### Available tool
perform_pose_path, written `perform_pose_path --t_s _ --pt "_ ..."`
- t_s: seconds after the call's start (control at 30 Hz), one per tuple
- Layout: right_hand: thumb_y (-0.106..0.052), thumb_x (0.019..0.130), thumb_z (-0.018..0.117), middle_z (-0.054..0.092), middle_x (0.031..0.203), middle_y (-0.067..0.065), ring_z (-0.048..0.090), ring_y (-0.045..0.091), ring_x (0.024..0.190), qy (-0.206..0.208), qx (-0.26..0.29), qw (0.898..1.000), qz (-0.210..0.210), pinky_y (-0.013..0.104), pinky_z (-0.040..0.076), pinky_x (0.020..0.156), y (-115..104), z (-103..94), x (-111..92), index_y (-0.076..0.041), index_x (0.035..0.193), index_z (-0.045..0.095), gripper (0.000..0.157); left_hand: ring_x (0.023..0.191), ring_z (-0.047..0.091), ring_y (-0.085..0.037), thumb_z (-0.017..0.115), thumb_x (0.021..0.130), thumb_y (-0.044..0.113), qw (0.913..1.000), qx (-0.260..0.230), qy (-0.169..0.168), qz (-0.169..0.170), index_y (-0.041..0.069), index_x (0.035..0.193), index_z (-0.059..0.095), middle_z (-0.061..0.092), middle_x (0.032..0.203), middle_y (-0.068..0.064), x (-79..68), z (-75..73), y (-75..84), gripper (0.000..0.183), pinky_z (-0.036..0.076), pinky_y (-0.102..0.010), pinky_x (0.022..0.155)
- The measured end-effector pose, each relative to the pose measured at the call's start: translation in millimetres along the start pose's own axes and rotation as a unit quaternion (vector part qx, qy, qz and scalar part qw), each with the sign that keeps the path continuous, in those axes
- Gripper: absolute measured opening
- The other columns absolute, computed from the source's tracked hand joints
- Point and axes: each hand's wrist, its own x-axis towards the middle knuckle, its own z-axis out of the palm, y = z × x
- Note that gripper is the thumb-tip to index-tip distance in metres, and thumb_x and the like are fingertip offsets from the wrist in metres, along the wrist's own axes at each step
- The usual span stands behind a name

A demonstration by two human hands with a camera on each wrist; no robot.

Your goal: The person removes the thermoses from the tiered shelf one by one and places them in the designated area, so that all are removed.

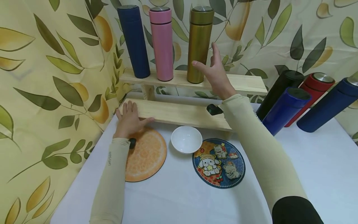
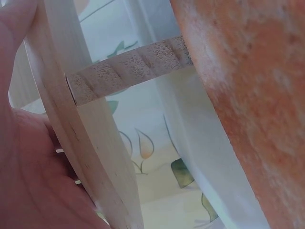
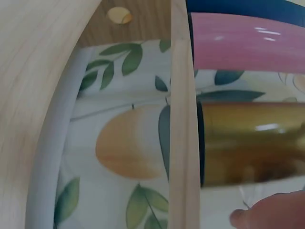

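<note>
A gold thermos bottle [image 1: 199,46] stands upright on the upper wooden shelf [image 1: 237,83], beside a pink bottle [image 1: 162,46] and a dark blue bottle [image 1: 134,43]. My right hand [image 1: 216,74] is raised at the gold bottle's right side, fingers straight and thumb across its front in the head view. One rounded fingertip [image 3: 267,212] shows just past the bottle in the right wrist view. At the left end of the lower wooden shelf [image 1: 179,113], my left hand [image 1: 130,119] rests with its fingers on the board and thumb stretched along the front edge.
Below the shelf lie an orange-slice mat [image 1: 148,155], a white bowl [image 1: 186,140] and a blue cartoon mat [image 1: 218,174]. On the right stand a black bottle [image 1: 279,90], a bright blue bottle [image 1: 288,105], a red bottle [image 1: 313,90] and a navy bottle [image 1: 327,105].
</note>
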Motion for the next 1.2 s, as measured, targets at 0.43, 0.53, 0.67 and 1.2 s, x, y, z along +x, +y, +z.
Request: perform_pose_path --t_s 0.43,0.53,0.67,1.2 --pt "-0.018 0.09 0.083 0.039 0.155 0.004 0.044 0.023 0.139 0.008 0.043 0.999 0.015 0.037 0.038 0.115 20.6 19.5 17.1 -0.022 0.161 0.024 0.092 0.161 -0.004 -0.05 0.064 0.098 0.07 1.0 0.002 0.003 -0.001 -0.013 0.165 0.008 0.002 0.173 -0.035 -2.2 3.5 0.7 0.12 -0.011 -0.073 0.119" --pt "-0.016 0.091 0.082 0.042 0.152 0.007 0.047 0.024 0.136 0.02 0.045 0.999 0.018 0.04 0.04 0.114 23.2 18.6 18.7 -0.023 0.157 0.027 0.086 0.161 -0.005 -0.05 0.064 0.098 0.07 1.0 0.0 0.007 0.003 -0.013 0.166 0.008 0.002 0.173 -0.035 -1.4 3.1 0.6 0.121 -0.011 -0.073 0.119" --pt "-0.015 0.093 0.081 0.043 0.153 0.009 0.048 0.025 0.137 0.021 0.04 0.999 0.016 0.043 0.041 0.115 25.2 15.9 16.4 -0.024 0.156 0.026 0.084 0.161 -0.006 -0.049 0.063 0.097 0.072 1.0 -0.004 0.005 0.002 -0.012 0.166 0.008 0.002 0.173 -0.034 -1.0 3.0 -0.7 0.122 -0.012 -0.073 0.119" --pt "-0.019 0.096 0.079 0.042 0.152 0.007 0.049 0.026 0.138 0.011 -0.02 0.999 -0.028 0.051 0.042 0.114 21.2 -12.3 -49.5 -0.025 0.159 0.027 0.082 0.16 -0.006 -0.05 0.062 0.097 0.074 0.9999 -0.012 0.007 0.01 -0.014 0.165 0.008 0.001 0.173 -0.035 -4.8 4.5 -0.2 0.123 -0.011 -0.075 0.118"
